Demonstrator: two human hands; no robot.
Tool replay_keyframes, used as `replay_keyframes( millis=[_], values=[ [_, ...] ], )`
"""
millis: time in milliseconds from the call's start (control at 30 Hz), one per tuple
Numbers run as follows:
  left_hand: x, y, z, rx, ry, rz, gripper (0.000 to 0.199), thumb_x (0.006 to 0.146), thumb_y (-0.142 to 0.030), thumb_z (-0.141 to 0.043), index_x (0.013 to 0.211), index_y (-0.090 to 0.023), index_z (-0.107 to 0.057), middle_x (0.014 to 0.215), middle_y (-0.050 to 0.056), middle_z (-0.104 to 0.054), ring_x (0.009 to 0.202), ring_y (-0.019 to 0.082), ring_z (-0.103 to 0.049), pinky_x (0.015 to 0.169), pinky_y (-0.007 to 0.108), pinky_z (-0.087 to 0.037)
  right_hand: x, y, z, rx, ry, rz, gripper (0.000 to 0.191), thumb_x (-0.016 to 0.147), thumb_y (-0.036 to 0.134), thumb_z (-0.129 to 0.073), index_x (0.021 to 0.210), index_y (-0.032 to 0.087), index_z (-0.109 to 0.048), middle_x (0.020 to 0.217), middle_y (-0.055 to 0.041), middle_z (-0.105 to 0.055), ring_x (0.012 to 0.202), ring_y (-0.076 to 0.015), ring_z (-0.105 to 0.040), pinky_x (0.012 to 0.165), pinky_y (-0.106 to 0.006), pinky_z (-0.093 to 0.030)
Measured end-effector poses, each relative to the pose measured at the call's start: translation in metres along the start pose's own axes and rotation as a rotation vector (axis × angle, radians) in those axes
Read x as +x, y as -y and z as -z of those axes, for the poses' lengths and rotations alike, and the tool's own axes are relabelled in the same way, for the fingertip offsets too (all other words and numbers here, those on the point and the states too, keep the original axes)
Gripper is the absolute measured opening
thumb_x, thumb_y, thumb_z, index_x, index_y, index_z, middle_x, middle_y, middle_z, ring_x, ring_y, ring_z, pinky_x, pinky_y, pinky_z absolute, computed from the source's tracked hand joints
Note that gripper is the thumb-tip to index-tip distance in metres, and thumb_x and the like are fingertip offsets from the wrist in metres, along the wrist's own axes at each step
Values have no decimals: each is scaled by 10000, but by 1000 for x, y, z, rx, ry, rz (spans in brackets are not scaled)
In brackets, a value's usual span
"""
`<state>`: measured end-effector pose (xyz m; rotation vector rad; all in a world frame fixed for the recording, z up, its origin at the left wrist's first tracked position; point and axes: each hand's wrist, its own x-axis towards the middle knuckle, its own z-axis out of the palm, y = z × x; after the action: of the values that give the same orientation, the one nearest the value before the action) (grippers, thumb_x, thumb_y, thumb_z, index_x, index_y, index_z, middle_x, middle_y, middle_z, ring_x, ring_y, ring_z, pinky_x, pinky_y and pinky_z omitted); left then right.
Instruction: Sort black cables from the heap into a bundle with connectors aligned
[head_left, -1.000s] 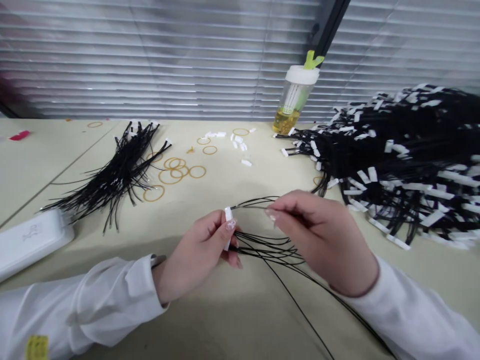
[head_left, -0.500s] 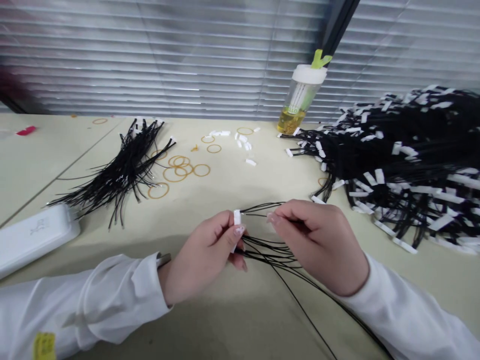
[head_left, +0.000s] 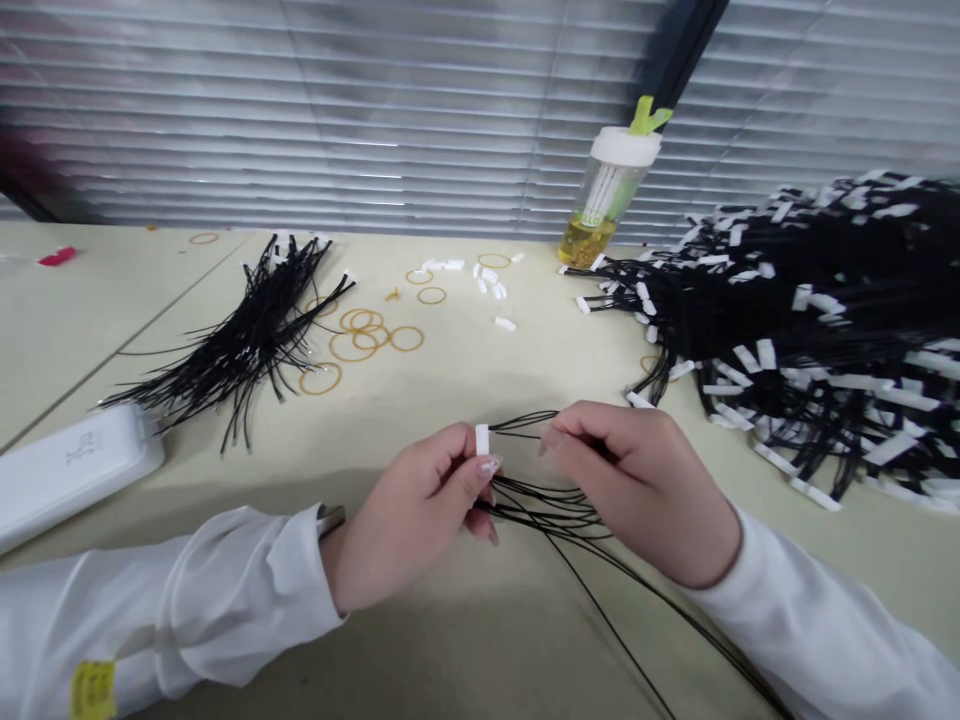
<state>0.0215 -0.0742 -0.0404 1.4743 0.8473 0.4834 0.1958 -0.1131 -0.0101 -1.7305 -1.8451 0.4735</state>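
Observation:
My left hand [head_left: 427, 510] pinches a white wire connector [head_left: 482, 438] between thumb and fingers, its upper end showing above the thumb. From the connector's right side run several thin black wires [head_left: 536, 508], which pass under my right hand and off toward the lower right. My right hand [head_left: 626, 480] is closed, thumb against the curled forefinger, around the upper group of wires just right of the connector. The tips of those right fingers are slightly blurred, and the wires inside the hand are hidden.
A large heap of black wires with white connectors [head_left: 810, 300] covers the right side. Loose black wires [head_left: 255, 330] lie at left beside a white device [head_left: 79, 470]. Rubber bands [head_left: 364, 335] and small white connectors [head_left: 491, 280] are scattered mid-table. A bottle [head_left: 611, 195] stands before the blinds.
The connector and both hands appear slightly farther right and lower, while the whole view has shifted a little. Both hands keep their hold.

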Motion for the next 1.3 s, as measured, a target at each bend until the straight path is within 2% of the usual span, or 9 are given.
replay_keyframes(
  millis=[200, 333, 533, 767, 900, 967, 1067, 1133, 1300],
  values=[
    [-1, 1, -2, 143, -5, -10, 228, 851, -338, -368, 678, -190, -384, 621, -51, -450, 527, 98, -572, 510, 218, -442, 2, -1, -2, 100, 68, -32, 278, 813, 256, -433, 557, 150, -464, 481, 45, -378, 474, -48, -324, 439, -160, -277],
    [-1, -3, -3, 260, 5, -18, 232, 852, -314, -350, 654, -196, -376, 557, -55, -447, 489, 98, -544, 476, 207, -414, 0, 1, -9, 84, 7, 76, 204, 813, 248, -458, 659, 158, -556, 529, 45, -470, 483, -41, -358, 476, -164, -291],
    [-2, -4, -2, 334, 45, -19, 212, 855, -287, -327, 697, -191, -432, 546, -42, -489, 478, 96, -505, 479, 212, -399, -4, 10, -16, 74, -91, 152, 205, 805, 193, -468, 615, 143, -529, 507, 44, -458, 473, -34, -369, 480, -161, -289],
    [3, -1, 2, 12, 48, 28, 220, 848, -339, -390, 713, -171, -436, 641, -52, -473, 482, 65, -550, 483, 191, -446, 1, 3, -5, -25, -229, 261, 117, 777, 173, -520, 704, 163, -610, 603, 17, -587, 517, -56, -471, 520, -176, -352],
    [6, 0, 4, -228, -46, 76, 241, 830, -391, -431, 760, -165, -479, 625, -62, -475, 453, 52, -542, 484, 195, -477, 10, -16, 17, 65, -420, 115, 111, 763, 255, -554, 741, 171, -623, 624, 2, -599, 523, -75, -487, 499, -191, -380],
    [7, 0, 5, -362, -72, 93, 241, 821, -390, -456, 764, -159, -493, 614, -63, -483, 441, 47, -534, 492, 199, -486, 15, -31, 26, 98, -448, -3, 168, 768, 307, -538, 716, 165, -611, 558, 8, -551, 482, -77, -449, 466, -201, -363],
    [8, 0, 5, -496, -92, 116, 226, 816, -361, -485, 748, -146, -510, 614, -58, -498, 429, 34, -523, 495, 185, -482, 20, -48, 28, 11, -191, -80, 187, 743, 297, -542, 629, 160, -596, 503, 16, -513, 467, -77, -420, 485, -217, -352],
    [9, 0, 5, -521, -97, 117, 222, 816, -350, -489, 744, -143, -518, 616, -54, -504, 434, 33, -524, 491, 176, -475, 21, -50, 21, 13, 32, -38, 159, 720, 265, -555, 614, 156, -599, 516, 14, -531, 490, -77, -434, 519, -221, -364],
    [9, 3, 5, -432, -95, 69, 236, 821, -377, -470, 756, -153, -509, 640, -54, -500, 464, 43, -549, 504, 183, -484, 17, -27, -1, 316, 352, 40, 178, 748, 276, -522, 660, 131, -577, 547, 19, -511, 497, -56, -435, 463, -171, -357]
  ],
)
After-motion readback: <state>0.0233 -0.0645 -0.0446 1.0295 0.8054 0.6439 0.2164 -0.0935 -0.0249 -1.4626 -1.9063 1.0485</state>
